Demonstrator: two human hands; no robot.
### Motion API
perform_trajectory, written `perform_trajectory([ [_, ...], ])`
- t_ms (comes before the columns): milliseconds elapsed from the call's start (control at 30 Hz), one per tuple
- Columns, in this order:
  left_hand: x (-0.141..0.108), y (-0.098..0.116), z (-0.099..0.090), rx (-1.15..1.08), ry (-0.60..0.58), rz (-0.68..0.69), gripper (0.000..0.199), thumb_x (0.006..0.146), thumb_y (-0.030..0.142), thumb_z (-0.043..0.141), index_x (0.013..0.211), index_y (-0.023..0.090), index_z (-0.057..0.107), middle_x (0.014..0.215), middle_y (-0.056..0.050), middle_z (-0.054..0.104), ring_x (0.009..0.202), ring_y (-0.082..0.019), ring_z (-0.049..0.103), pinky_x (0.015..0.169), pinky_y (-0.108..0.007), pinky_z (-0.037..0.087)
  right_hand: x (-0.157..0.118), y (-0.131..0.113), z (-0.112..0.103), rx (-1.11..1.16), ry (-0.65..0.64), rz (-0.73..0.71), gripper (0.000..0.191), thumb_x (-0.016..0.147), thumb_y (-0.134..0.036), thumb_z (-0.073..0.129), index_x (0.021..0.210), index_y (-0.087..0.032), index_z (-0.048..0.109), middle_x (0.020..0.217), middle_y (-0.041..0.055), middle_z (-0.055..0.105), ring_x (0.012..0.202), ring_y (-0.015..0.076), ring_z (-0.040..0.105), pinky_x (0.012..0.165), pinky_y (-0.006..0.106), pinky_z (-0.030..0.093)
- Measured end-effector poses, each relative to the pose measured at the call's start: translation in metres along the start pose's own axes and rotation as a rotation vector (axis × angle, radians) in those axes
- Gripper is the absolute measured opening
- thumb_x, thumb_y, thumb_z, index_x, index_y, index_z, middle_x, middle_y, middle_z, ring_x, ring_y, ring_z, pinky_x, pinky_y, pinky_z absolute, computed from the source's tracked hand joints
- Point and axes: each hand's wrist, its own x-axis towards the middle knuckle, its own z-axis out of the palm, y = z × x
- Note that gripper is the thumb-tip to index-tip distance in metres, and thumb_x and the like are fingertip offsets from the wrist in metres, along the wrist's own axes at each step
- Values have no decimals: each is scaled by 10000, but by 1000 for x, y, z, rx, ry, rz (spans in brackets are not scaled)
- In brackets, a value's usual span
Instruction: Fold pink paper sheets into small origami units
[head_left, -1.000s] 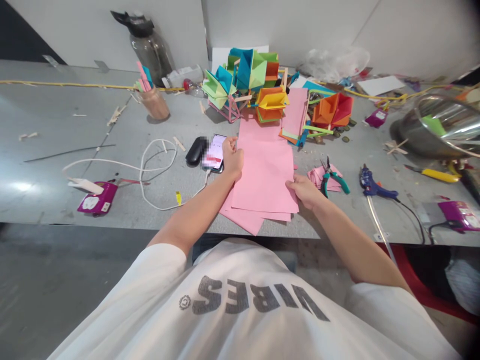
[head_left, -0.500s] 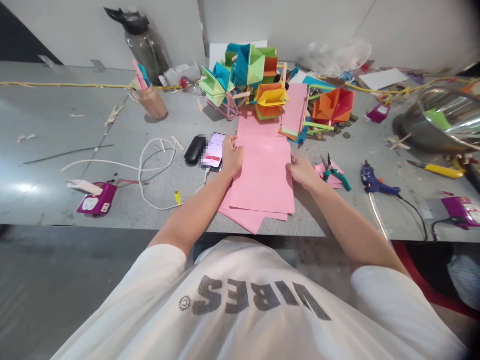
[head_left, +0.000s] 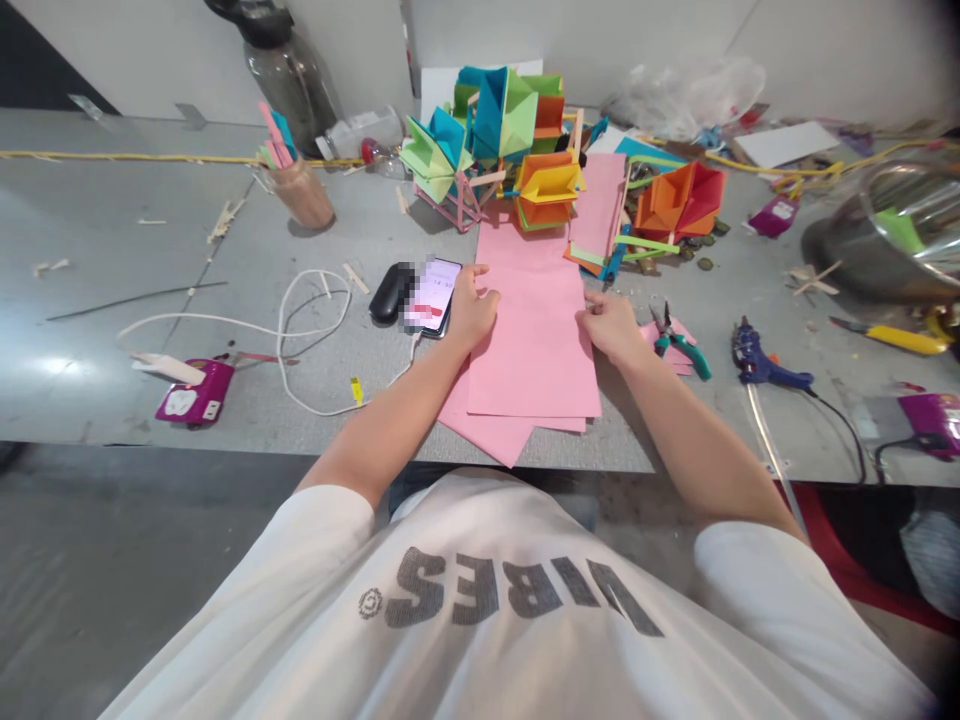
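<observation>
A stack of pink paper sheets [head_left: 532, 340] lies in front of me, its lower sheets sticking out askew at the near edge. My left hand [head_left: 472, 312] is at the top sheet's left edge, thumb and index finger closed at the paper. On the opposite edge, my right hand [head_left: 609, 325] pinches the sheet with curled fingers. Left of my left hand lies a phone [head_left: 439, 290] with a lit screen, beside a black oval case [head_left: 388, 296]. Green-handled pliers [head_left: 679, 342] rest on small pink pieces right of my right hand.
Behind the stack stands a folded-paper and stick model [head_left: 499, 125]; an orange paper piece [head_left: 679, 200] sits to its right. A blue glue gun [head_left: 769, 362], a yellow-handled cutter [head_left: 900, 337] and a metal pot [head_left: 877, 240] are at right. A white cable [head_left: 281, 340] loops at left.
The top pink sheet has turned slightly, its near edge now more level. Both hands stay at its sides. The view has shifted a little.
</observation>
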Motion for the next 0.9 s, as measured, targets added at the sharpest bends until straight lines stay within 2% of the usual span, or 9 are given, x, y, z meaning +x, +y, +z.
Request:
perform_trajectory([
  [133,-4,5,-3,28,-30,-1,523,848,-2,680,1303,255,655,1520,-141,697,1517,-318,643,1354,-513,528,4,2,6,25,141,17,512,793,-310,745,1282,-163,774,904,41,739,926,283,719,975,432,613],
  [200,-4,6,-3,36,-33,-5,502,853,2,681,1292,245,653,1523,-153,690,1516,-325,644,1356,-512,525,1,3,7,44,164,39,648,813,-324,766,1434,-148,706,1029,87,799,955,287,748,986,439,620],
  [267,-4,6,-4,39,-28,-3,488,856,3,680,1280,243,649,1515,-154,690,1514,-325,643,1355,-512,530,-4,4,6,51,162,64,715,834,-345,791,1506,-144,656,1025,96,813,906,281,752,928,432,624],
  [333,-4,6,-3,40,-21,-3,494,853,0,678,1279,250,647,1503,-145,693,1513,-323,638,1356,-520,532,-12,5,2,39,122,94,624,843,-370,818,1416,-149,709,920,75,801,825,275,733,844,419,612],
  [400,-4,7,-3,43,-21,-5,502,848,-9,677,1278,250,649,1495,-143,695,1507,-325,637,1358,-527,531,-20,7,-2,16,62,120,406,827,-372,834,1173,-164,794,810,57,770,755,267,706,772,403,584],
  [500,-5,9,-3,46,-40,0,504,850,-24,670,1276,244,648,1503,-145,696,1513,-331,634,1367,-534,523,-26,7,-5,-6,21,131,166,784,-324,832,878,-192,794,720,40,728,717,251,678,729,382,547],
  [700,-9,14,-3,32,-49,25,505,857,-42,676,1280,233,672,1599,-174,639,1624,-337,555,1356,-509,539,-19,-1,-2,81,28,121,110,755,-281,817,834,-206,799,708,25,715,827,266,724,752,360,585],
  [800,-17,22,-3,106,-155,91,500,845,-9,789,1267,253,730,1624,-155,646,1673,-381,520,1478,-616,360,-22,-5,-1,205,-34,163,174,796,-327,790,924,-213,823,733,44,755,769,272,738,717,392,626],
  [900,-38,37,-1,277,-490,202,540,821,193,998,1309,269,780,1638,-166,686,1657,-451,555,1523,-731,95,-29,-8,0,348,-116,183,317,799,-378,816,1071,-216,837,814,70,815,757,279,767,755,440,670],
])
